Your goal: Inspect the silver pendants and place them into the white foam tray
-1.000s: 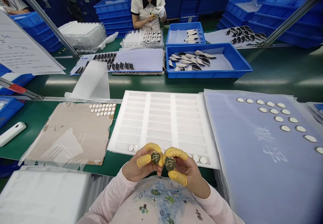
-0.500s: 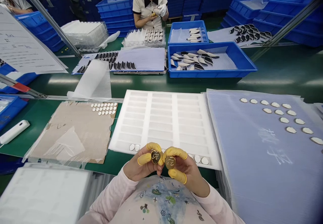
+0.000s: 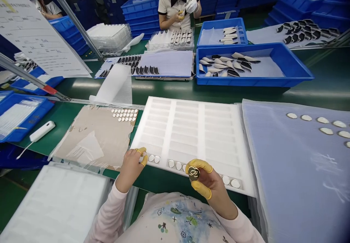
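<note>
The right hand (image 3: 210,186) is clamping a gold heart-shaped disc (image 3: 194,173) between thumb and finger, while the left hand (image 3: 131,166), its grip unreadable from this view, is working at the white foam tray (image 3: 188,104), whose near row is holding pale discs (image 3: 175,164) and whose upper recesses are lying empty.

The finger cots (image 3: 199,165) are yellow, the disc (image 3: 194,173) gold, the sleeves (image 3: 105,217) pale pink.

Left hand (image 3: 131,169) low, right hand (image 3: 210,184) raised
</note>
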A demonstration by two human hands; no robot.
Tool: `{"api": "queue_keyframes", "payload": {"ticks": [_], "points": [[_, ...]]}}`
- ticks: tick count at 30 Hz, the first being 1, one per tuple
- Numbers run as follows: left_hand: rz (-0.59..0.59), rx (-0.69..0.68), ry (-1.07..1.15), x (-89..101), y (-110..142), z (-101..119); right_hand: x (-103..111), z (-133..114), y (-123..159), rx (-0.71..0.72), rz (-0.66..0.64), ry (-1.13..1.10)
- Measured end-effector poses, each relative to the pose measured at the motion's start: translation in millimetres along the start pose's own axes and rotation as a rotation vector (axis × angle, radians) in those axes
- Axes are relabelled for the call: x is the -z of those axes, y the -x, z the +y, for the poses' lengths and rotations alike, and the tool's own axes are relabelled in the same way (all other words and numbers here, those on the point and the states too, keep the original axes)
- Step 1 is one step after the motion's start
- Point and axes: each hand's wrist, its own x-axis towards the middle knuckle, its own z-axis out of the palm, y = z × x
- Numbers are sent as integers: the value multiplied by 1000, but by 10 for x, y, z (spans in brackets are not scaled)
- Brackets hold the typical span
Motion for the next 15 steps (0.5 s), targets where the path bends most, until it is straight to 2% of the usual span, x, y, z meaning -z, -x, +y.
{"api": "queue_keyframes", "payload": {"ticks": [2, 4, 15], "points": [[-44, 2, -261, -44, 19, 10, -18, -5, -15, -5, -9, 16], [-72, 9, -353, -76, 27, 59, -31, -11, -17, -9, -17, 33], [-125, 27, -394, -76, -96, 173, -10, -12, 52, -4, 1, 42]]}}
